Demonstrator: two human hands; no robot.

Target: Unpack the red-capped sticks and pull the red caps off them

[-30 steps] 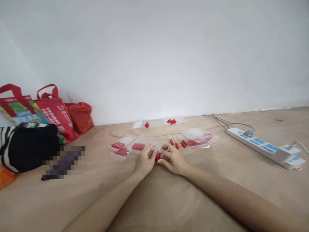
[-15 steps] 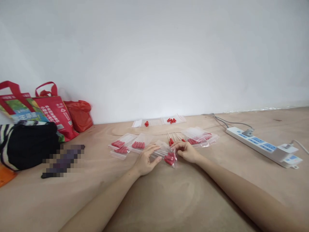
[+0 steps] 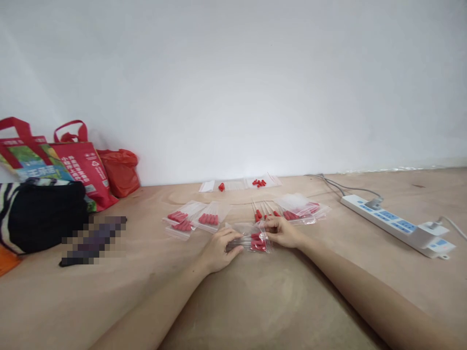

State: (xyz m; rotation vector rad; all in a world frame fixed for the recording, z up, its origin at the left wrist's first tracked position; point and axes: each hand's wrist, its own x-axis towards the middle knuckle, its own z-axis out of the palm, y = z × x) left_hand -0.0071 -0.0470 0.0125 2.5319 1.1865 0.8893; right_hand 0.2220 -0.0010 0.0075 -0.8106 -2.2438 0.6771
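Observation:
Between my hands is a clear plastic bag (image 3: 246,228) with several glass droppers in it, their red rubber bulbs (image 3: 259,242) toward the right. My left hand (image 3: 221,247) grips its left end around the thin tubes, thumb at the near side. At the right edge, my right hand (image 3: 282,232) pinches the plastic beside the bulbs. Just behind it lie loose droppers (image 3: 259,214) with bulbs toward me. More bagged droppers (image 3: 208,218) lie to the left, and a stack of such bags (image 3: 297,204) to the right.
Farther back by the wall lie loose red bulbs (image 3: 259,183) and thin clear tubes (image 3: 235,184) on flat bags. A white power strip (image 3: 397,223) with plugs and cords stands right. Shopping bags (image 3: 85,170), a black cloth item (image 3: 44,214) and a pixelated dark object (image 3: 95,240) are left.
The bag of droppers has turned from slanting to nearly level, its bulb end shifting slightly up. Both hands stay on it, and my right hand has moved a little nearer.

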